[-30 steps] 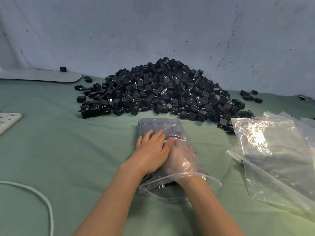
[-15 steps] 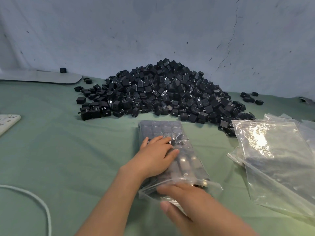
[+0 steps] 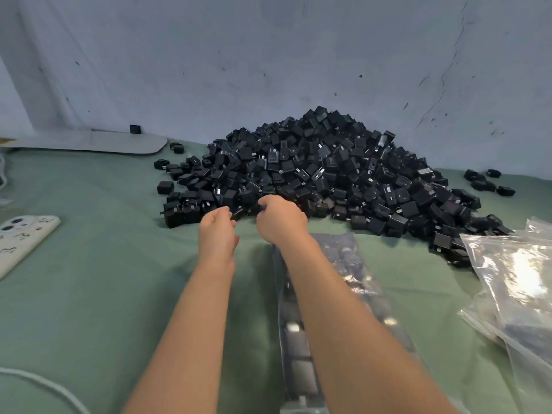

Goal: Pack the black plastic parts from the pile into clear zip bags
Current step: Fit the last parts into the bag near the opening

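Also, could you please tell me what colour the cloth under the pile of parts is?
The cloth is a plain muted green, clearest in the head view.

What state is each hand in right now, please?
Left hand: fingers curled beside the pile of black plastic parts; a grip cannot be told.
Right hand: fingers curled round one small black plastic part.

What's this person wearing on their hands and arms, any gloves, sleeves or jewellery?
Nothing at all. The left hand and right hand are bare: no gloves, rings or watch in view. The left forearm and right forearm are bare too, no sleeve down to the picture's edge.
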Motion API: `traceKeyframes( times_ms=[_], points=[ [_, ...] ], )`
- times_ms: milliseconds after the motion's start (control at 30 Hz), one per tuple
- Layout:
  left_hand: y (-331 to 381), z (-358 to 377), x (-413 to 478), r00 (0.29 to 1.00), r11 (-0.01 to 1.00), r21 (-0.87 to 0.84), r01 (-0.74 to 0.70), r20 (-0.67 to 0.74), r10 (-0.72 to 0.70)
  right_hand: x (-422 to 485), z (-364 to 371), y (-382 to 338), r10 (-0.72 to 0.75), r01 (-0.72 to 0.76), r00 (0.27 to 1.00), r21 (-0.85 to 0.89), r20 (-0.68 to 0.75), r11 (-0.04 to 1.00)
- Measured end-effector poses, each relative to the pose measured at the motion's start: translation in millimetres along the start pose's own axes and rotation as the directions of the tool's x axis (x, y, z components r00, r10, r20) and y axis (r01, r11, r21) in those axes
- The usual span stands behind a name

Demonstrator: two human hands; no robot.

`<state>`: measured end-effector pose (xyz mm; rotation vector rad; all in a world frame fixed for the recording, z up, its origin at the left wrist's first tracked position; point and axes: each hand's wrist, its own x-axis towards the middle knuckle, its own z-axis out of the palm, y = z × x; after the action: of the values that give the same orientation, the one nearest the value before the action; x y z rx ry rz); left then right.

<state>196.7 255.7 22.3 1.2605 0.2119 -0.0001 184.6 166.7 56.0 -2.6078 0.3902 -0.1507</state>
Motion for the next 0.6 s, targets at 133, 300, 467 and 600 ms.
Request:
traceKeyframes(
  times_ms=[133, 300, 467, 600],
  points=[
    [-4, 5, 29, 0.996, 0.996, -0.024, 0.089, -0.010, -0.090, 44, 32, -4, 0.130, -0.114, 0.990, -0.236, 0.054, 0.965],
    [-12, 16, 48, 0.992, 0.992, -0.013, 0.122, -0.013, -0.122, 79, 55, -1, 0.203, -0.166, 0.975, -0.298, 0.096, 0.940],
    [-21, 16, 49, 0.992, 0.992, -0.007, 0.125, 0.010, -0.125, 84, 51, -1, 0.176, -0.159, 0.983, -0.216, 0.059, 0.963],
    [-18, 7, 38, 0.995, 0.996, 0.017, 0.088, 0.041, -0.089, 65, 11, 2, -0.012, -0.003, 0.997, 0.206, 0.075, 0.979]
  ],
)
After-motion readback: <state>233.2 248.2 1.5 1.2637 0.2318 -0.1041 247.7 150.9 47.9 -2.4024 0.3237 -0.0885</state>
